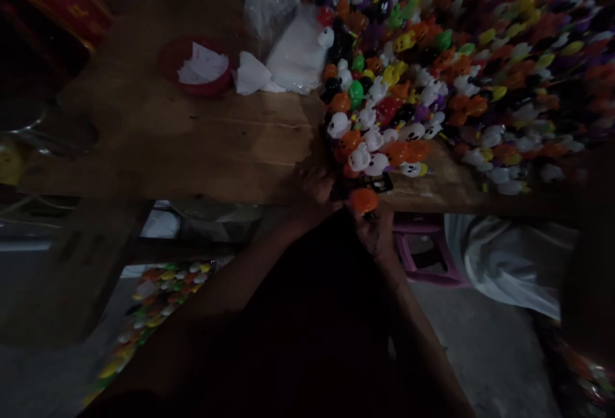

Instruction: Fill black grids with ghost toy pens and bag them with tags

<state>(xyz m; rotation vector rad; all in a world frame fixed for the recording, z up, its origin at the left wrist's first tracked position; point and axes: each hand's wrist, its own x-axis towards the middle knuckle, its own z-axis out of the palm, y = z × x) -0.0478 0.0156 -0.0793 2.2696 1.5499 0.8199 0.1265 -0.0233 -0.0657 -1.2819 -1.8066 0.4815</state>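
Observation:
At the table's front edge my right hand [378,231] is closed around a small orange figure [364,200] with a rounded top, its lower part hidden by the fingers. My left hand [317,186] rests just to the left, near a dark frame [383,182] that shows among the figures. Its fingers are in deep shadow, so their grip is unclear. Right behind both hands stand crowded small plastic figures, among them a white one with a dark-eyed face [339,125] and a green one [355,93].
A red bowl [166,66] holds white paper slips on the wooden table [230,149]. Beside it lie clear plastic bags [300,50]. Many more figures [519,79] cover the right side. A pink stool [408,255] and a person in light clothing [514,264] are at the right.

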